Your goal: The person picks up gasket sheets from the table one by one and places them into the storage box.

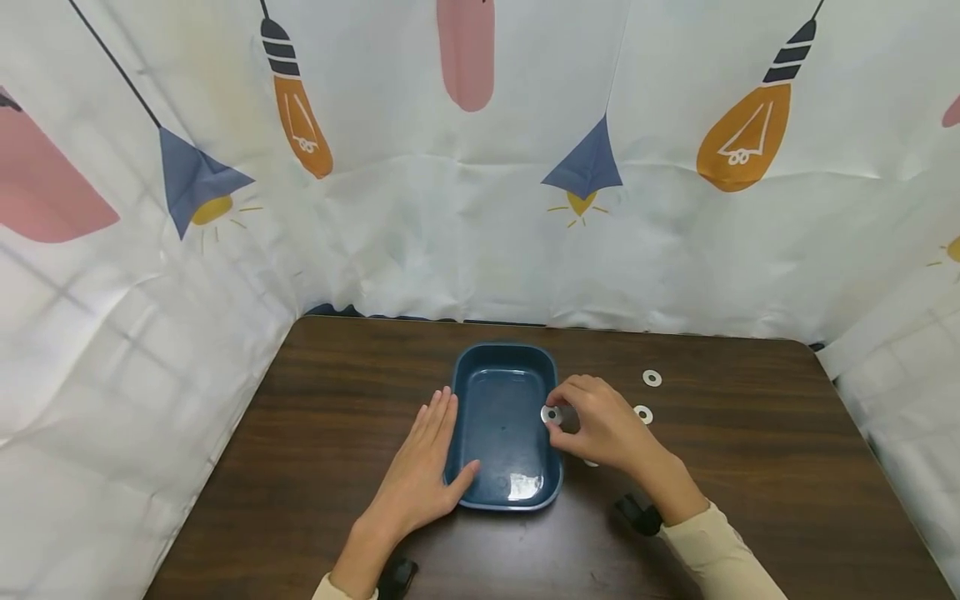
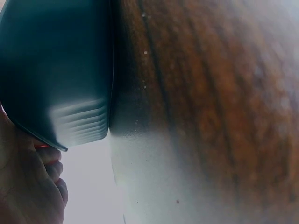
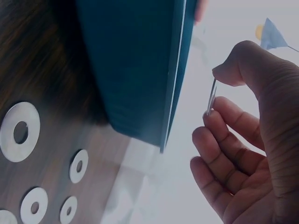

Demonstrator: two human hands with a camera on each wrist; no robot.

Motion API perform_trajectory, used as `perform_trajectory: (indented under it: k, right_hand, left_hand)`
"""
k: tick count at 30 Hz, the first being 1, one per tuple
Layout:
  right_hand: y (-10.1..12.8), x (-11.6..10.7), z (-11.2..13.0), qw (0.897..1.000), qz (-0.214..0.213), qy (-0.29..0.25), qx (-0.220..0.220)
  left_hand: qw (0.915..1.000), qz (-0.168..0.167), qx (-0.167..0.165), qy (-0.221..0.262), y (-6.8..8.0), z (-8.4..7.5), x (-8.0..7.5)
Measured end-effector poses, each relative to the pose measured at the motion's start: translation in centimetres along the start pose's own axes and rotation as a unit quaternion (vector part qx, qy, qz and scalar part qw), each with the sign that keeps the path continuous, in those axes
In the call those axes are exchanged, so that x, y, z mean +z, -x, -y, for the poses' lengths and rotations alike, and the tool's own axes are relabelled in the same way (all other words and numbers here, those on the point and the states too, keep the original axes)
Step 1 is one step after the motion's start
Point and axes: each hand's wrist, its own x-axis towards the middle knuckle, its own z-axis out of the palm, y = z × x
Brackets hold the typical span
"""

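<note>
Dark wooden table [image 1: 750, 500] before a lamp-patterned white curtain [image 1: 450, 233]

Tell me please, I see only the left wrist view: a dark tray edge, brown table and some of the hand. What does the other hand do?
Observer: The right hand pinches a flat metal washer at the right rim of the blue tray.
Operator: Is the washer already inside the tray?
Observer: No. In the right wrist view it stands on edge between thumb and fingers, outside the tray wall.
Operator: Are more washers there?
Observer: Yes, loose washers lie flat on the table right of the tray.
Operator: And my left hand?
Observer: The left hand lies with straight fingers along the tray's left side, thumb at its near corner.
</note>
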Motion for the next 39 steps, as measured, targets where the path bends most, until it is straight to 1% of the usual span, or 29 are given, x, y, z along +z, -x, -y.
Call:
perform_trajectory:
  k: [3,8,14,17,30,33,36,39]
  right_hand:
    - [-0.3,0.1,0.2,1.0,0.009,0.002,0.002]
    - [-0.9,0.2,0.5,1.0,0.017,0.006,-0.007]
    - [-1.8,0.2,0.6,0.999,0.027,0.019,-0.016]
    - [-2.2,0.2,0.6,0.999,0.035,0.019,-0.028]
    - [-4.0,0.1,0.9,0.996,0.059,0.031,-0.063]
    - [-4.3,0.1,1.0,0.995,0.068,0.034,-0.067]
    - [-4.6,0.3,1.0,0.993,0.088,0.036,-0.071]
    - [-4.9,0.7,1.1,0.991,0.106,0.039,-0.079]
  left_hand:
    - [1.0,-0.001,0.0,0.001,0.0,-0.1,0.0]
    - [1.0,-0.008,0.001,0.001,0.1,-0.1,-0.1]
    - [0.9998,0.013,-0.012,0.009,-0.1,-0.1,-0.1]
    - [0.9996,0.02,-0.017,0.008,-0.1,-0.2,-0.2]
    - [0.9999,0.009,-0.002,0.009,-0.1,-0.2,-0.2]
    - [0.9999,0.009,-0.001,0.009,-0.1,-0.2,-0.3]
    - [0.9998,0.015,-0.006,0.01,-0.1,-0.2,-0.3]
    - [0.9999,0.014,-0.006,0.008,0.0,-0.1,-0.3]
